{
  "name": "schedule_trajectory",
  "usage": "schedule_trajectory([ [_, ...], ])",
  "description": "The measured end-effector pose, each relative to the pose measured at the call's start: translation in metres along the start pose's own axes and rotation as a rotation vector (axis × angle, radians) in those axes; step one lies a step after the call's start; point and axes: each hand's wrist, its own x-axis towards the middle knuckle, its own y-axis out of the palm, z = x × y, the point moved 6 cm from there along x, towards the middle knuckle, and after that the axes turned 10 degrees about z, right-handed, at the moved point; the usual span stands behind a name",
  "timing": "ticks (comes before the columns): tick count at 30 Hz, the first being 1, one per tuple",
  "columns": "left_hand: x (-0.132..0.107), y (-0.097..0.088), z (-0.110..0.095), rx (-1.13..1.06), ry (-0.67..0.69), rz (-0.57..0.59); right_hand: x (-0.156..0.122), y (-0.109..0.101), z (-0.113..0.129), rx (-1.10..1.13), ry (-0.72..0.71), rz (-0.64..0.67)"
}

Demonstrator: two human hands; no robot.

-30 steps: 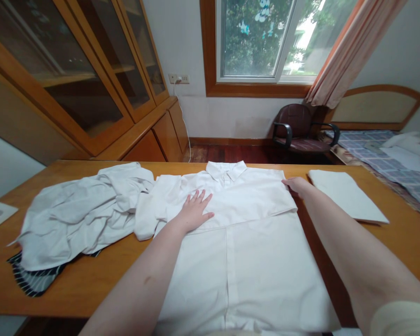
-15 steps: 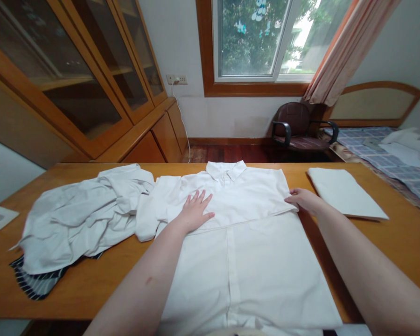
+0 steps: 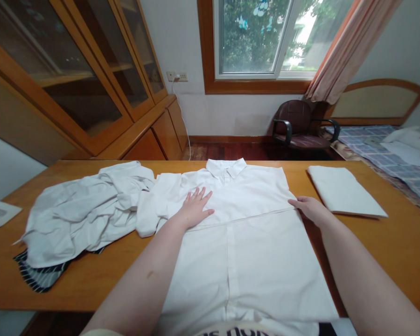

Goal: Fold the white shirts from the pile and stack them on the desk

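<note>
A white collared shirt (image 3: pixel 259 261) lies spread on the wooden table in front of me, its collar at the far edge. A fold of cloth crosses its chest, and the button strip runs down the middle below that. My left hand (image 3: pixel 198 209) rests flat on the upper left of the shirt, fingers spread. At the right side, my right hand (image 3: pixel 311 210) pinches the shirt's edge near the end of the fold. The left sleeve lies bunched beside my left forearm; the shirt's near end runs down out of view by my body.
Crumpled white clothing (image 3: pixel 80 214) lies on the left over a dark striped cloth (image 3: pixel 38 275). A folded white cloth (image 3: pixel 348 191) lies at the right. A white object (image 3: pixel 2 212) stands at the far left edge. Beyond the table (image 3: pixel 119 284) are a chair (image 3: pixel 296 123) and a bed.
My right hand has shifted slightly outward, and the cloth edge it holds lies flatter and straighter. My left hand stays pressed on the shirt. The view has shifted slightly.
</note>
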Motion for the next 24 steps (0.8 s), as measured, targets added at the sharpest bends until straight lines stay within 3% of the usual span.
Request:
schedule_trajectory([
  [4,-0.001,-0.001,-0.001,-0.003,-0.002,0.012,-0.005,-0.001,0.001,0.132,-0.016,0.077],
  [9,-0.003,-0.004,-0.003,0.0,-0.012,0.031,-0.014,0.005,0.008,0.079,-0.127,0.298],
  [13,-0.003,-0.004,-0.003,-0.005,-0.019,0.042,-0.013,0.0,0.009,-0.034,-0.117,0.168],
  [17,-0.003,-0.005,-0.003,-0.016,-0.019,0.045,-0.016,-0.011,0.018,-0.49,-0.135,-0.045],
  [19,-0.003,-0.005,-0.003,-0.016,-0.021,0.046,-0.019,-0.014,0.022,-0.651,-0.15,-0.088],
  [21,-0.004,-0.005,-0.004,-0.011,-0.023,0.046,-0.021,-0.014,0.021,-0.673,-0.171,-0.059],
  [24,-0.003,-0.005,-0.004,-0.003,-0.024,0.035,-0.019,-0.015,0.02,-0.5,-0.202,-0.069],
])
